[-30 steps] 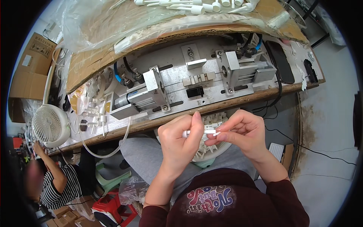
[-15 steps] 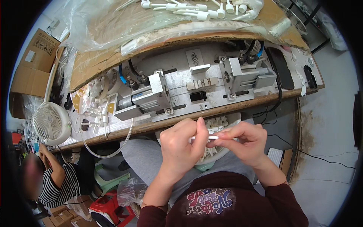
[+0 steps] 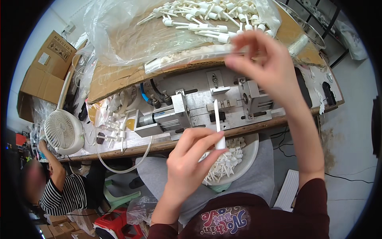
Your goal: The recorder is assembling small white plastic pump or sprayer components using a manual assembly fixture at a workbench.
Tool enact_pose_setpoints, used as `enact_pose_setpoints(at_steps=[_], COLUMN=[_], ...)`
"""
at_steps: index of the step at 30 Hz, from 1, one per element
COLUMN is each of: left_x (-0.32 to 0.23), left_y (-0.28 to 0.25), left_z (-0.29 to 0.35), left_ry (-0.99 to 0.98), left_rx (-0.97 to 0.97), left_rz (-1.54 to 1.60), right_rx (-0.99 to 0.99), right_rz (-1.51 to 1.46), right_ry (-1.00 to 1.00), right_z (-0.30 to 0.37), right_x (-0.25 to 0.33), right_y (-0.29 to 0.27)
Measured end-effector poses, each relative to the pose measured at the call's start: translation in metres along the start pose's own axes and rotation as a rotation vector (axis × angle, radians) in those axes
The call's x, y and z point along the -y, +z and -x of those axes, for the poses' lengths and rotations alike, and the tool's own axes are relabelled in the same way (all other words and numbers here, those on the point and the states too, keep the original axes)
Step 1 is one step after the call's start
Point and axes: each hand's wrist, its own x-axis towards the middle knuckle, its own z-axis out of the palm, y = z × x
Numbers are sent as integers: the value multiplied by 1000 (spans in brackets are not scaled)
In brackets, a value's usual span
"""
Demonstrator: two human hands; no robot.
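Observation:
Pinched upright between the thumb and fingers of my left hand [image 3: 187,161] is a white plastic cap with a long stem [image 3: 220,139], its thin end pointing up. My right hand [image 3: 274,67] is raised over the front edge of the cardboard, close to a heap of similar white stemmed caps [image 3: 195,27]. Its thumb and fingers are curled but apart, slightly blurred, with nothing seen between them. Below my left hand, a white basin [image 3: 254,153] on my lap holds many small white plastic pieces [image 3: 229,161].
On the bench stands a metal fixture with a left pneumatic cylinder [image 3: 161,119] and a right clamp block [image 3: 248,99]. Cardboard [image 3: 115,81] with clear plastic film overhangs it. A white fan [image 3: 63,131] sits at left. A person in a striped shirt [image 3: 65,193] is beyond it.
My right hand has let go of the stemmed cap and moved up and away to the heap. My left hand now holds the cap alone, turned upright. The view has shifted slightly.

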Motion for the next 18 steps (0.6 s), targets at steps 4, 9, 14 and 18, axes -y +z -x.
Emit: enact_pose_setpoints(at_steps=[4, 9, 14, 18], left_x=[17, 31, 36, 34], left_y=[26, 41, 35, 36], left_z=[-5, -6, -13, -12], left_ry=[114, 172, 158, 124], left_rx=[-18, 38, 58, 71], left_rz=[-299, -520, -517, -517], right_rx=[81, 511, 565, 265], right_rz=[744, 797, 826, 697], right_ry=[-308, 11, -15, -146], right_z=[-77, -100, -93, -88], right_x=[-44, -47, -34, -47], right_y=[2, 17, 20, 17])
